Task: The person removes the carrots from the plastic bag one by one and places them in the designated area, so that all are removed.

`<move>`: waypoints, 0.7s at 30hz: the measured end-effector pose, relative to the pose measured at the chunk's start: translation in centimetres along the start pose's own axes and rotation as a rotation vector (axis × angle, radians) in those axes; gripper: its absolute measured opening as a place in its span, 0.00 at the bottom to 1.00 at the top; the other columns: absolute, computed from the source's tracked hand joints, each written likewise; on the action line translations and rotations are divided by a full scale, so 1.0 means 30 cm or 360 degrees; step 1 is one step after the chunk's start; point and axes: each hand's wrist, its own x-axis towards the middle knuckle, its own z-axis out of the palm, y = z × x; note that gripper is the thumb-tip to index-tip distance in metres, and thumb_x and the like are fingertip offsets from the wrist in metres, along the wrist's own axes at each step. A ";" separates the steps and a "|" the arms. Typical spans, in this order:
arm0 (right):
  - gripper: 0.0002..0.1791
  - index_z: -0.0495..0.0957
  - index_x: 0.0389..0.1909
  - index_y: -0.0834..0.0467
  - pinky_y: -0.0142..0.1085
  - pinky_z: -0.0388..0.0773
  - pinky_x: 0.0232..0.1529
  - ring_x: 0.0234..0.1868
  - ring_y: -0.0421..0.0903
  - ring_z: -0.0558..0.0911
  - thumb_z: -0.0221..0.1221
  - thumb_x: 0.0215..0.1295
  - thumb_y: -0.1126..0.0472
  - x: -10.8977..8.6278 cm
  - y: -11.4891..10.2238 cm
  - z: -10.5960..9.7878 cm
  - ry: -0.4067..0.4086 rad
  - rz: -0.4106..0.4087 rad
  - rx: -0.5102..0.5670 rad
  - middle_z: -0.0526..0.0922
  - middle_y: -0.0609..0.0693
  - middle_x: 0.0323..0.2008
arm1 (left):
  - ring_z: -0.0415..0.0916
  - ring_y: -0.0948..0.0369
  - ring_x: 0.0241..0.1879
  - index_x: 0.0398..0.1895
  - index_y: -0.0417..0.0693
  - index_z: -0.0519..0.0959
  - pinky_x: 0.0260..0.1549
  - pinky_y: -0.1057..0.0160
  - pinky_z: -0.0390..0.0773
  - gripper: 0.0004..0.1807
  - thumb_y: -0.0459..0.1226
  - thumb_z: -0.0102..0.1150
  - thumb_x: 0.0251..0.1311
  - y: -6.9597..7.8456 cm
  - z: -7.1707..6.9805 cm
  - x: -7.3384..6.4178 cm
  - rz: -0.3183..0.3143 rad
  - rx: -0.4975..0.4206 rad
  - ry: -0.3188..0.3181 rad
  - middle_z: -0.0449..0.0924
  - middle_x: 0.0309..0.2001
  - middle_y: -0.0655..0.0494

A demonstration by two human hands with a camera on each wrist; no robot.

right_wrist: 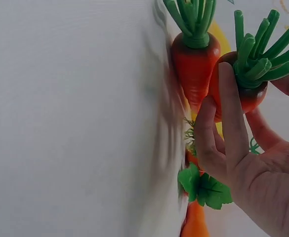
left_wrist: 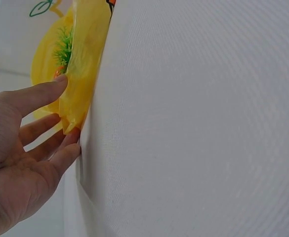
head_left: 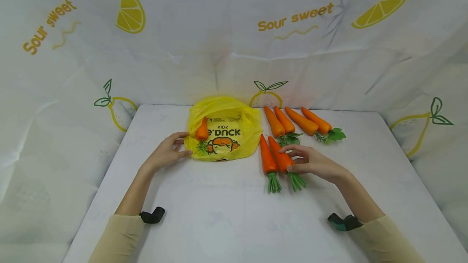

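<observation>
A yellow plastic bag with a printed duck lies with its mouth toward the left hand. One orange carrot with fine green leaves shows inside its left part. The left thumb and fingers hold the bag's left edge, the thumb lapping over the plastic in the left wrist view. To the right, the right hand grips a red-orange carrot near its thick top, thumb on one side and fingers on the other. Beside it lies a similar carrot with green stalks.
Several orange carrots with leafy tops lie in a row at the back right of the white table. Behind the table hangs a white cloth printed with lemons and lettering. Each forearm wears a dark wrist camera.
</observation>
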 end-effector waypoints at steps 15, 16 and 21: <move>0.29 0.73 0.73 0.54 0.51 0.88 0.65 0.77 0.69 0.70 0.66 0.76 0.55 0.025 0.043 0.019 0.0038 -0.0039 -0.0068 0.67 0.64 0.80 | 0.68 0.38 0.78 0.83 0.47 0.65 0.78 0.34 0.71 0.43 0.44 0.73 0.69 0.012 -0.003 -0.001 0.0016 -0.0001 0.0003 0.67 0.81 0.40; 0.28 0.73 0.73 0.54 0.51 0.88 0.65 0.77 0.69 0.70 0.66 0.76 0.55 0.027 0.045 0.020 0.0042 -0.0047 -0.0076 0.67 0.64 0.79 | 0.68 0.38 0.78 0.83 0.47 0.65 0.78 0.34 0.71 0.43 0.44 0.73 0.69 0.012 -0.003 -0.002 0.0011 0.0000 0.0003 0.67 0.81 0.39; 0.27 0.74 0.72 0.55 0.52 0.87 0.66 0.75 0.68 0.73 0.67 0.76 0.55 0.029 0.048 0.025 0.0050 -0.0061 -0.0105 0.71 0.65 0.77 | 0.68 0.37 0.78 0.83 0.46 0.65 0.77 0.33 0.72 0.43 0.44 0.73 0.69 0.014 -0.001 -0.006 0.0009 0.0008 0.0004 0.67 0.80 0.37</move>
